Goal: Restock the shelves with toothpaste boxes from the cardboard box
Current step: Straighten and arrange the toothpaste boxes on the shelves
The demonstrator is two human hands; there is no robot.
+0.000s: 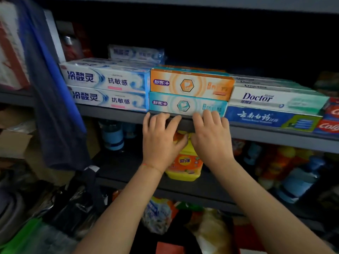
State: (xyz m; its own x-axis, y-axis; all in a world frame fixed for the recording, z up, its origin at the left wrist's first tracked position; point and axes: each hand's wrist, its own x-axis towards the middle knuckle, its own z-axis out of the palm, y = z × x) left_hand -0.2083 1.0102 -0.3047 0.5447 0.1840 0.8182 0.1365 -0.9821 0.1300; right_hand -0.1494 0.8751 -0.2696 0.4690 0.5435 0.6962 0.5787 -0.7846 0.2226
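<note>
Toothpaste boxes fill the grey shelf (119,114). In the middle an orange box (190,84) lies on a teal box (183,105). My left hand (161,138) rests with straight fingers on the shelf's front lip just below the teal box. My right hand (211,136) lies beside it, its fingertips touching the teal box's lower right front. Two white-and-blue boxes (108,88) are stacked to the left. A white-green Doctor box (275,99) sits on a blue box (271,118) to the right. Neither hand holds anything. No cardboard box of stock is clearly visible.
Red Colgate boxes (330,120) sit at the far right. A blue cloth (55,99) hangs at the left upright. A yellow detergent bottle (185,162) and other bottles (113,136) stand on the shelf below. Bags and packets (157,215) crowd the floor.
</note>
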